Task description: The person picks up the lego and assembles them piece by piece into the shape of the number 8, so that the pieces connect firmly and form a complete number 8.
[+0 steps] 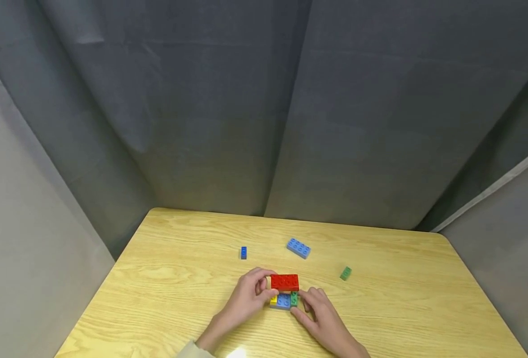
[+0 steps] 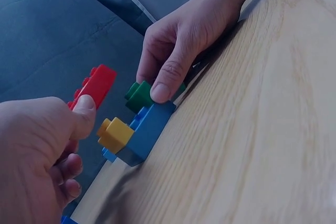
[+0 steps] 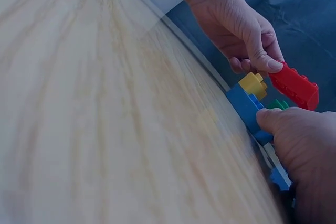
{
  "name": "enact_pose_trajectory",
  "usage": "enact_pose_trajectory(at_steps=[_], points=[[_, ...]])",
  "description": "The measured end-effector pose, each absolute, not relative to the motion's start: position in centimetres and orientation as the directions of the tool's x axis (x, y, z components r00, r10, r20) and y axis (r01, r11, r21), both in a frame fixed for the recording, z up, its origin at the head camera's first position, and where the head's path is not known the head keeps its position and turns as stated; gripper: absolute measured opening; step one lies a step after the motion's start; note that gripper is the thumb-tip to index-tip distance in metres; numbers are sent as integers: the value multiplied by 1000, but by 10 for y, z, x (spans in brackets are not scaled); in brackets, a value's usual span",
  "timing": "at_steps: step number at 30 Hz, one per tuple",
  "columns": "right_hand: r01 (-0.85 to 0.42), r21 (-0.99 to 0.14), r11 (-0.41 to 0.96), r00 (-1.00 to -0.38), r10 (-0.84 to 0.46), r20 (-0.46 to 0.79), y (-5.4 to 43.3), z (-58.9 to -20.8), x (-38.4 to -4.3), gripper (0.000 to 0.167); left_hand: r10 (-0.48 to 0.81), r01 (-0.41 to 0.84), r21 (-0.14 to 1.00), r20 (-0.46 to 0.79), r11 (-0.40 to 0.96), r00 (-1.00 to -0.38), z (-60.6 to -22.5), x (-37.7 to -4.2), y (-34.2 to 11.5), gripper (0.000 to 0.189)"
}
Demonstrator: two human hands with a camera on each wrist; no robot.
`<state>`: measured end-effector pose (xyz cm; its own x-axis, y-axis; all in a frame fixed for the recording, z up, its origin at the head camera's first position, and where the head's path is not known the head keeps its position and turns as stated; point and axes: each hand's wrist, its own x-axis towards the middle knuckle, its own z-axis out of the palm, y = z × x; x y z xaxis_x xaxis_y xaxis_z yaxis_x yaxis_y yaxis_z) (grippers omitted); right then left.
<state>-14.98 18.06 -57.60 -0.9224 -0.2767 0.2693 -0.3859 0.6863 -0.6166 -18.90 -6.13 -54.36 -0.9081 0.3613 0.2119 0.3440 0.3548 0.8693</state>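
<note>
Between thumb and finger, my left hand [image 1: 247, 292] pinches a red brick [image 1: 284, 282] by its left end, above a small assembly. That assembly is a blue brick [image 2: 150, 135] lying on the table, with a yellow brick [image 2: 115, 135] on its left end and a green brick [image 2: 139, 97] on its right end. Blue studs show between these two. My right hand [image 1: 324, 318] holds the assembly at its right end, the thumb on the blue brick beside the green one. In the left wrist view a gap shows between the red brick and the bricks below.
On the wooden table [image 1: 178, 258], a small dark blue brick [image 1: 244, 253] and a larger light blue brick [image 1: 298, 248] lie beyond my hands. A small green brick [image 1: 346, 273] lies to the right. Grey curtains [image 1: 210, 124] hang behind the table and along its sides.
</note>
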Motion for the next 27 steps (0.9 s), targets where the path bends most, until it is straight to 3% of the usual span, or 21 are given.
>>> enact_pose_trajectory(at_steps=[9,17,22,27], points=[[-420,-608,674,-907,-279,316,180,-578,-151,32,398,366,857,212,363,-893,-542,-187,-64,41],[-389,-634,669,-921,-270,281,180,-576,-151,30,419,338,857,162,389,-893,-540,-187,-66,41],[-382,-638,669,-924,-266,274,180,-577,-150,20,425,324,864,146,385,-893,-539,-186,-67,41],[-385,-644,661,-923,-265,279,180,-577,-149,23,417,342,846,159,410,-895,-540,-184,-66,42]])
